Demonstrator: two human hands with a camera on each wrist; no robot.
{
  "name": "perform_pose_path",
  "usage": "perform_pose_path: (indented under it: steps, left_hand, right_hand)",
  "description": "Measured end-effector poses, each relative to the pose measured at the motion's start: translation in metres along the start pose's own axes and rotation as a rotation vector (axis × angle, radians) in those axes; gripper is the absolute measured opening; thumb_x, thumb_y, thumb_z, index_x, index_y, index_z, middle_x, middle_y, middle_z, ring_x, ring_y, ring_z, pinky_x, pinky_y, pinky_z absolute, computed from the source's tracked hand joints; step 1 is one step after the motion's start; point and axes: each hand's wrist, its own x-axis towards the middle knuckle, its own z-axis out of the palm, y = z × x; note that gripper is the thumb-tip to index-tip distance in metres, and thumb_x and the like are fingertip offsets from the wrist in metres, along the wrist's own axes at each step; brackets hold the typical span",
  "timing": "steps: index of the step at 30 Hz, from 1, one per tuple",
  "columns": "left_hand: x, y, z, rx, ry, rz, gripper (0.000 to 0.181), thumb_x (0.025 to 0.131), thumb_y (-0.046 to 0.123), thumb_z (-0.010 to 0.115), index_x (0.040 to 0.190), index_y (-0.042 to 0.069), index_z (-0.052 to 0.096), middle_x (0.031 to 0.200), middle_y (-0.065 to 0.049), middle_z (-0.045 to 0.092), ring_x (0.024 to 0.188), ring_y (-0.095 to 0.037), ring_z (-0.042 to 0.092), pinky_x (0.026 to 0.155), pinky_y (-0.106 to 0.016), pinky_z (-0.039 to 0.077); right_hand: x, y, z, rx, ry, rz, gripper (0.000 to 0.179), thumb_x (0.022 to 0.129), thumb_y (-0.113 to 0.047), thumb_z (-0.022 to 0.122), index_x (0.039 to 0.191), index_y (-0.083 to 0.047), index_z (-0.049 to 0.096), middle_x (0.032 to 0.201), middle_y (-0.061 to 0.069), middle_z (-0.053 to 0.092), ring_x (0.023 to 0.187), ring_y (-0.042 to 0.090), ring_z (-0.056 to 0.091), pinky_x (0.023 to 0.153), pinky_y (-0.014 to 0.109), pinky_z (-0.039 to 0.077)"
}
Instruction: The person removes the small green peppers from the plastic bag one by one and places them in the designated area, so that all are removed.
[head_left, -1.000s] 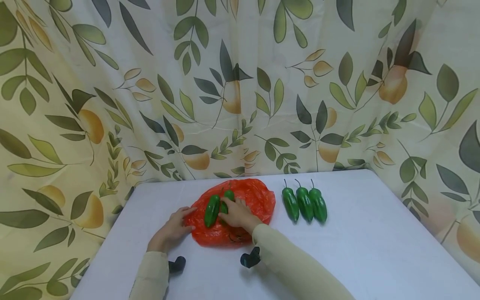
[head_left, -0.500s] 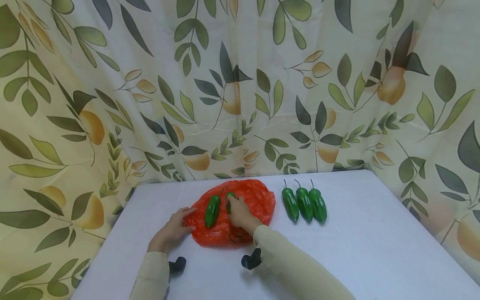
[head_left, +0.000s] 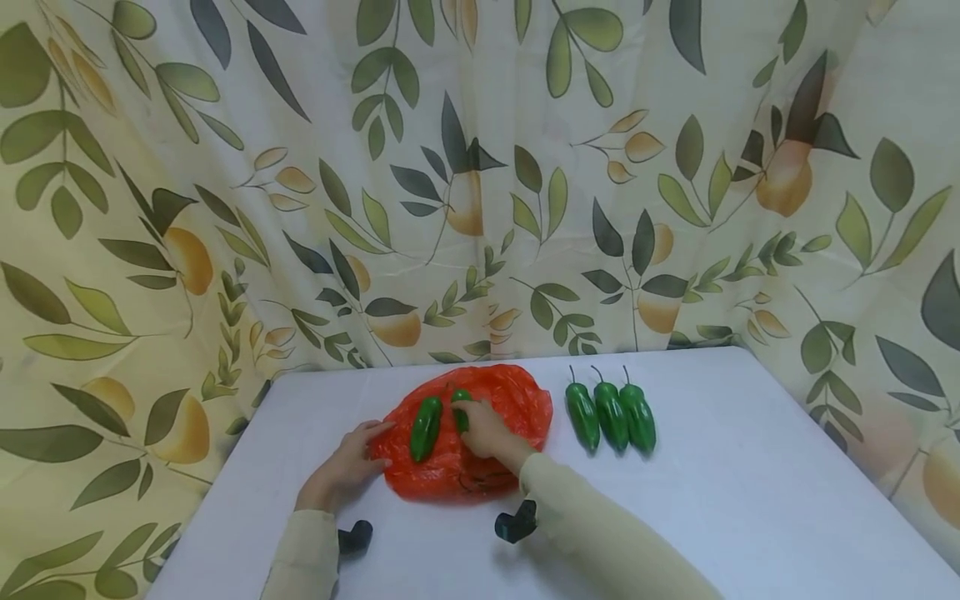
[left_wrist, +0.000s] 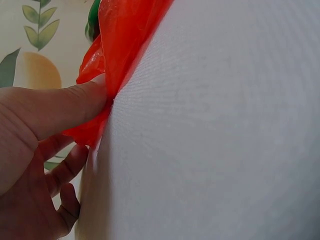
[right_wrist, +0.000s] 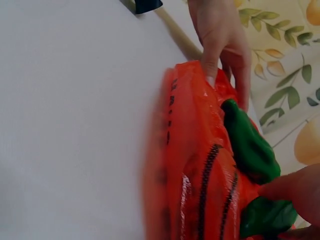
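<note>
A crumpled red plastic bag (head_left: 517, 400) lies flat on the table in the head view, with two green chili peppers on it. My left hand (head_left: 351, 467) holds the bag's left edge; in the left wrist view its thumb (left_wrist: 75, 102) lies on the plastic, with bag also behind it. The left green chili pepper (head_left: 426, 428) lies loose on the bag. My right hand (head_left: 487, 433) grips the right green chili pepper (head_left: 461, 403) and covers its lower part. In the right wrist view that pepper (right_wrist: 265, 215) shows under the fingers.
To the right of the bag, three green chili peppers (head_left: 612, 415) lie side by side on the white table (head_left: 750, 500), stems toward the back. A leaf-and-fruit patterned curtain (head_left: 555, 183) hangs behind the table. Dark wrist cameras (head_left: 516, 522) sit at both wrists.
My right hand has shifted slightly right with its green chili pepper, widening the gap to the left pepper. My left hand has stayed at the bag's edge.
</note>
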Motion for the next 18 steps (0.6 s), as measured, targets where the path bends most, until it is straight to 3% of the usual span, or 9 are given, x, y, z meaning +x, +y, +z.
perform_pose_path:
  steps: [3, 6, 18]
  left_hand:
    - [-0.001, 0.001, 0.0, 0.005, -0.002, -0.002, 0.066, 0.09, 0.022, 0.076, 0.15, 0.03, 0.049, 0.164, -0.008, 0.029, 0.149, -0.04, 0.029, 0.112, -0.068, 0.038]
    - [-0.002, 0.001, -0.001, 0.015, 0.001, 0.006, 0.066, 0.091, 0.021, 0.075, 0.151, 0.029, 0.049, 0.164, -0.009, 0.029, 0.149, -0.041, 0.029, 0.112, -0.069, 0.038]
    - [-0.003, 0.001, 0.003, -0.029, 0.011, -0.017, 0.064, 0.092, 0.02, 0.074, 0.15, 0.03, 0.049, 0.164, -0.007, 0.03, 0.15, -0.041, 0.028, 0.112, -0.07, 0.036]
  right_hand:
    - [0.0, 0.001, -0.005, 0.002, 0.008, -0.031, 0.053, 0.092, -0.005, 0.071, 0.142, -0.012, 0.055, 0.132, 0.013, 0.058, 0.114, 0.028, 0.053, 0.103, 0.054, 0.054]
    - [-0.002, -0.001, -0.01, 0.025, 0.016, -0.054, 0.052, 0.089, -0.007, 0.075, 0.138, -0.011, 0.056, 0.128, 0.014, 0.058, 0.11, 0.028, 0.054, 0.1, 0.053, 0.056]
    - [-0.025, 0.006, -0.032, 0.042, 0.031, -0.148, 0.054, 0.09, -0.002, 0.073, 0.14, -0.013, 0.056, 0.14, 0.014, 0.055, 0.13, 0.034, 0.051, 0.102, 0.056, 0.054]
